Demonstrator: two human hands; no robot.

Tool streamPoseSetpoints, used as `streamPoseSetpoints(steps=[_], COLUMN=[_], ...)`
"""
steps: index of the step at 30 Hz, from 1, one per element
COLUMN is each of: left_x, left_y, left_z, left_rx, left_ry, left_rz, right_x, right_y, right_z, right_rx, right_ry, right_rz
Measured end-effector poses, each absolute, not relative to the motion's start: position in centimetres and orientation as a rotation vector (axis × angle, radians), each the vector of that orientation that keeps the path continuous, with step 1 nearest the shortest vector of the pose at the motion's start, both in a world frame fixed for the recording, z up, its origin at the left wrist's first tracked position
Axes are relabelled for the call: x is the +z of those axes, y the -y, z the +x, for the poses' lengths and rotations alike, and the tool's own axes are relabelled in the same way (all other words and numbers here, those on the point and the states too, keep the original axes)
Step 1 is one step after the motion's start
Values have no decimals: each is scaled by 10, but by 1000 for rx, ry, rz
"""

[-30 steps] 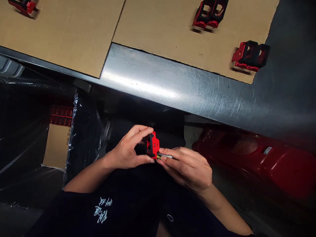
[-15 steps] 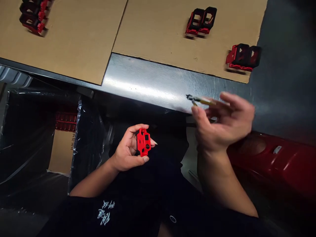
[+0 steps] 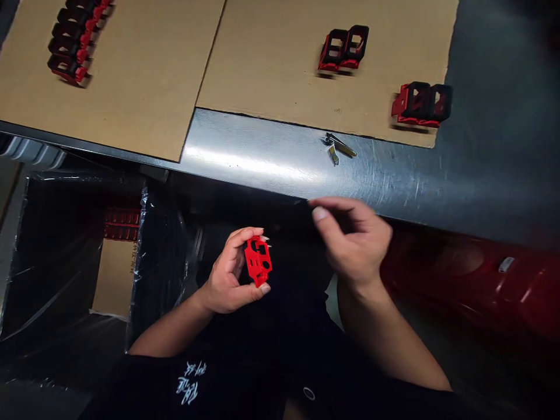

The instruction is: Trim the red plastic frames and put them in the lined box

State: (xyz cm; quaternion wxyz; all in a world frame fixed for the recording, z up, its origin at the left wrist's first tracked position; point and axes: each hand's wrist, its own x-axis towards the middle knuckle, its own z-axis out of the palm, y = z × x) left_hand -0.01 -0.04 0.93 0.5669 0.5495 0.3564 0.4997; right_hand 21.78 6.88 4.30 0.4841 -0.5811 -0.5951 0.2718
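My left hand (image 3: pixel 230 277) holds a red plastic bracket (image 3: pixel 258 261) by its ends, the thumb at its lower end and the fingers at its upper end. Square and round cutouts show in the part. Just off the table's front edge, my right hand (image 3: pixel 356 239) is slightly blurred, with thumb and forefinger extended close together. A small gap shows between them and nothing is visible in the hand. Small nippers (image 3: pixel 339 149) with yellowish handles lie spread on the metal table (image 3: pixel 262 154), beyond the right hand.
Red-and-black assembled parts stand in a row (image 3: pixel 72 44) at upper left, a pair (image 3: pixel 343 49) and another pair (image 3: pixel 422 104) on the cardboard sheets (image 3: pixel 262 70). A plastic-lined bin (image 3: pixel 144 262) at left holds red parts (image 3: pixel 122 223). A red glossy object (image 3: pixel 472 286) is at right.
My right hand has let go of the nippers, which now lie on the table, and has moved left and toward my body. The red bracket has tilted slightly in my left hand.
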Motion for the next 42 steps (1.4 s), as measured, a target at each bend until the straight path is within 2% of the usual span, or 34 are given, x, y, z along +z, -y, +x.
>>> streamPoseSetpoints(steps=[2,5,13,22,29,42], left_x=[7,5,10,7,0,-17], left_y=[1,2,-2,6,4,6], left_z=[0,-1,0,1,2,2], left_rx=[1174,1171,1167,1094,1102,1104], left_ry=[-853,-889,-970,-1045,-901,-953], left_rz=[1395,1509,1774,1410,1098,1132], right_x=[45,44,48,29,32,37], right_y=[-47,-29,-27,-20,-9,-7], right_z=[206,198,199,197,188,183], right_rx=[1125,1512,1714,2099,1987,1641], right_ry=[1504,1421,1318,876,826,1128], right_rz=[-1336,-1255,-1283,-979,-1044,-1158])
